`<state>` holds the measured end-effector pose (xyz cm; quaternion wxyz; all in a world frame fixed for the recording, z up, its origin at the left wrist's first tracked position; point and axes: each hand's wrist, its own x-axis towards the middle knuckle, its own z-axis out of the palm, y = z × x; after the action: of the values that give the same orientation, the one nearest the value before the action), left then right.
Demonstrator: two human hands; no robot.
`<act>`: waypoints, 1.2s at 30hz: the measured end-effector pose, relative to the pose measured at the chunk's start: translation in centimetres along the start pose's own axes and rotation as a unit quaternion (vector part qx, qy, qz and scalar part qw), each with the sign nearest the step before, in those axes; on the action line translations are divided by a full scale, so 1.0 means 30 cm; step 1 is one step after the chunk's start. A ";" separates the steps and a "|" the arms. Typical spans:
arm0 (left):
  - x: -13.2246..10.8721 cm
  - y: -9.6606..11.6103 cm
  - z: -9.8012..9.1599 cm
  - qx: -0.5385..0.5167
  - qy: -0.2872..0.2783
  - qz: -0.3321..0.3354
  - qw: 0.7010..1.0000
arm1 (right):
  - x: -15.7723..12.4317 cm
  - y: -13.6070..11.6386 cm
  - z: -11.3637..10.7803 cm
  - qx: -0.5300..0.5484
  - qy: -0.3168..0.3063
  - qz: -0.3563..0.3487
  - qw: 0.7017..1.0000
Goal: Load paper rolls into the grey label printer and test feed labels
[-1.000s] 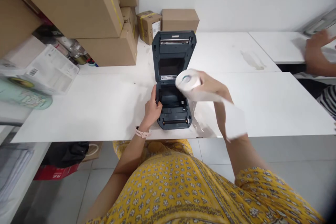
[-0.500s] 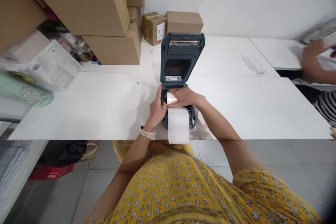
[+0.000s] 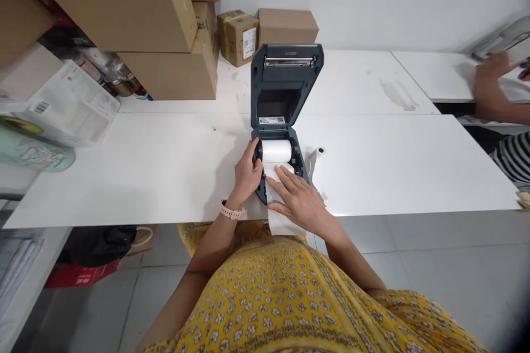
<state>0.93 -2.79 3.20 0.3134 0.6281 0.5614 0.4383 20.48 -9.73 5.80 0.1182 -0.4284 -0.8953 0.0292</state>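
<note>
A dark grey label printer point(image 3: 286, 85) stands on the white table with its lid raised. Inside its bay lies a white label roll point(image 3: 276, 151), and a strip of label paper point(image 3: 285, 225) runs from it toward me past the table edge. My left hand point(image 3: 247, 176) grips the printer's left side, thumb on the inner edge and fingers along the outside. Flat on the paper strip rests my right hand point(image 3: 300, 198), fingers outstretched and pointing up and left, covering part of the strip and the printer's front right.
A small white paper roll point(image 3: 318, 152) lies right of the printer. Cardboard boxes point(image 3: 165, 74) are stacked at the back left, near a clear plastic package point(image 3: 78, 102) and a green bottle point(image 3: 37, 149). At far right a co-worker's hand point(image 3: 491, 80) is beside a grey device.
My right hand has moved from the label roll down toward me onto the paper strip, uncovering the roll. My left hand stays on the printer's side. The view has shifted slightly.
</note>
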 end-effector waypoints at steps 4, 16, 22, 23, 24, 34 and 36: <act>0.000 -0.009 0.002 -0.005 -0.007 0.004 1.000 | 0.004 -0.026 -0.002 0.014 0.004 0.008 1.000; -0.017 0.009 -0.005 0.082 -0.039 0.034 0.995 | 0.487 0.395 -0.376 0.284 0.338 0.085 0.893; -0.170 0.039 0.005 0.212 -0.019 0.172 0.962 | 0.623 0.407 -0.425 0.384 0.256 0.101 0.881; -0.207 0.044 0.007 0.217 -0.020 0.198 0.956 | 0.601 0.393 -0.421 0.378 0.263 0.096 0.882; -0.243 0.049 0.008 0.219 -0.022 0.221 0.950 | 0.569 0.376 -0.415 0.368 0.272 0.089 0.884; -0.458 0.012 -0.075 0.015 0.044 0.281 0.958 | 0.083 0.178 -0.232 0.314 0.208 0.001 0.926; -0.455 0.017 -0.098 0.013 0.120 0.223 0.967 | 0.014 0.140 -0.151 0.288 0.191 0.013 0.938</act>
<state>-1.31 -16.56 2.18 0.1294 0.6843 0.4463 0.5619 24.49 -6.98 9.64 0.4051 -0.3853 -0.8033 0.2051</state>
